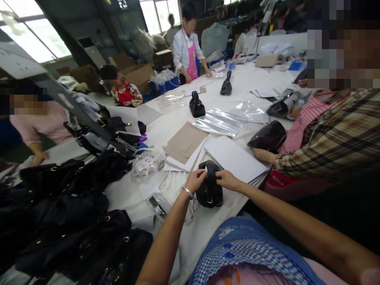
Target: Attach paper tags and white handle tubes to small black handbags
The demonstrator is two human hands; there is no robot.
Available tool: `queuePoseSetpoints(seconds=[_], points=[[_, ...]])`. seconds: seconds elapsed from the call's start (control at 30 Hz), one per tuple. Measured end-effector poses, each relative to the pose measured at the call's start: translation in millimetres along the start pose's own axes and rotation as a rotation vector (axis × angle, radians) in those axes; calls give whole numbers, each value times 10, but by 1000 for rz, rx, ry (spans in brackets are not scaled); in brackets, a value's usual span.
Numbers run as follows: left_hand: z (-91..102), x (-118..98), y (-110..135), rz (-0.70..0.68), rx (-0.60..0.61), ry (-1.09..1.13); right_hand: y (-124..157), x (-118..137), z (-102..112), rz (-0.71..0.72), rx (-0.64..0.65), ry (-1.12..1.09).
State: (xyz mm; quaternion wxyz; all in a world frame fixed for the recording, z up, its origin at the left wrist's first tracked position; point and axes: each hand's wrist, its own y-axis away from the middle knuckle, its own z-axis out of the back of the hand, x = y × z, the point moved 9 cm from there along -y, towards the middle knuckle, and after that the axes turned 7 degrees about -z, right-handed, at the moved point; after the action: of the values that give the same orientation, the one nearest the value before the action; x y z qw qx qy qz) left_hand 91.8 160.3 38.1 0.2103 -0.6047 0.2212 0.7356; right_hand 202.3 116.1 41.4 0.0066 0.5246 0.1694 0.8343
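Note:
A small black handbag (210, 196) stands upright near the table's front edge, its handle raised in a loop. My left hand (196, 180), with a silver bangle at the wrist, is closed at the left side of the handle; a small white bit shows at its fingertips. From the other side my right hand (228, 180) pinches the bag by its handle and upper edge. Exactly what lies under the fingertips is hidden. White cords (175, 182) lie left of the bag, and a stack of white sheets (236, 156) lies just behind it.
Black bags (62, 209) are heaped at the left. Brown card sheets (185, 142), clear plastic sleeves (219, 122) and a stuffed plastic bag (148, 162) lie beyond my hands. A co-worker in a plaid sleeve (320, 146) handles a black bag (268, 136) close on my right.

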Motion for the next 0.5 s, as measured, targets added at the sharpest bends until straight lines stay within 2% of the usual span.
queuePoseSetpoints(seconds=[0.2,0.37,0.5], points=[[-27,31,129,262,-126,209,-49,-80,37,40,52,-105],[-104,-52,217,381,-161,244,-80,-130,64,59,113,-196],[-108,-116,236,439,-182,200,-114,-139,-8,95,221,-268]])
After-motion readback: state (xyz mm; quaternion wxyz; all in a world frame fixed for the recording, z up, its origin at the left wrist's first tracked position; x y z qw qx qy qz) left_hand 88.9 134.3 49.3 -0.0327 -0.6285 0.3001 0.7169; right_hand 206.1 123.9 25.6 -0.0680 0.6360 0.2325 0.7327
